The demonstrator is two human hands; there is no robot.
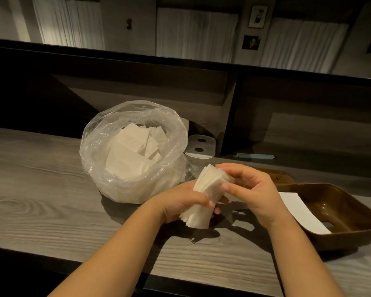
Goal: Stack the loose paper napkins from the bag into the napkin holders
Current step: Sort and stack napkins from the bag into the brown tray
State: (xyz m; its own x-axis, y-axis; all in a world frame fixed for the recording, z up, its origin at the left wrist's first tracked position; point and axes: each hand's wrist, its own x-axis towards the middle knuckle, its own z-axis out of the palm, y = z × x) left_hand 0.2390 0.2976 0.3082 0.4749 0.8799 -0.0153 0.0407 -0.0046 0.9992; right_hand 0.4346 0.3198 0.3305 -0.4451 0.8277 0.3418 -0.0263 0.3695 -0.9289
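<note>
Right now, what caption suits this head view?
Both hands square up a napkin stack between the open bag and a brown holder.

A single head-worn camera looks forward and steeply down from just above the near edge of a grey wood-grain counter [41, 189]. Two forearms enter from the bottom of the frame, and the left hand [186, 200] and right hand [251, 189] sit close below the lens, near centre. The wide angle bends the far dark ledge [180, 58] and takes in curtained windows [195, 33] on the far wall. There is no second view
</note>
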